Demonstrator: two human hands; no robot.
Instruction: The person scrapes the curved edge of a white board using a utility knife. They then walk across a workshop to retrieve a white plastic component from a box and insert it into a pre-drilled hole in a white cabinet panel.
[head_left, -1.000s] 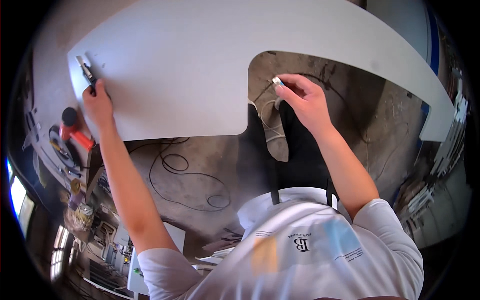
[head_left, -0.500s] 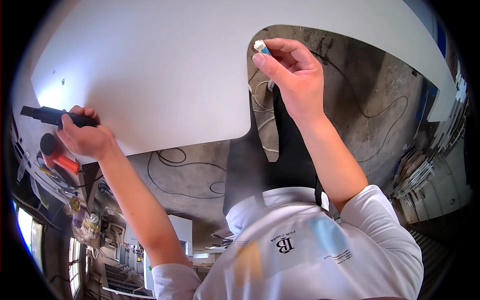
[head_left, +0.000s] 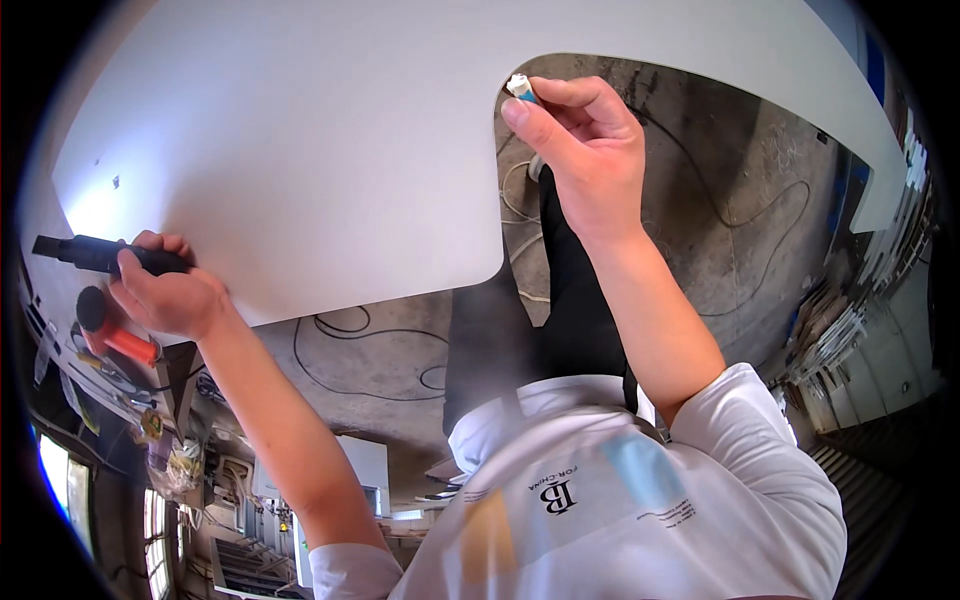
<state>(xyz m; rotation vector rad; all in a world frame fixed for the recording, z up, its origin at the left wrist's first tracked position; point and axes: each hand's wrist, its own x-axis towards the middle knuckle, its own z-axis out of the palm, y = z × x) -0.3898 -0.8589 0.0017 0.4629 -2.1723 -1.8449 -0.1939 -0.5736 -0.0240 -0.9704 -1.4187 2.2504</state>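
Over a concrete floor (head_left: 385, 367) spans a pale panel (head_left: 330, 160); the left hand (head_left: 165, 290) grips a black tool (head_left: 92, 254) near its left edge, the right hand (head_left: 590, 155) pinches a small white-and-blue piece (head_left: 521, 89) beside the cutout (head_left: 600, 56); a slackened pinch could drop it through

At the white panel (head_left: 340, 150), we hold 1 black tool (head_left: 92, 254) sideways at left, 1 white-and-blue piece (head_left: 521, 88) by the cutout edge (head_left: 497, 170).
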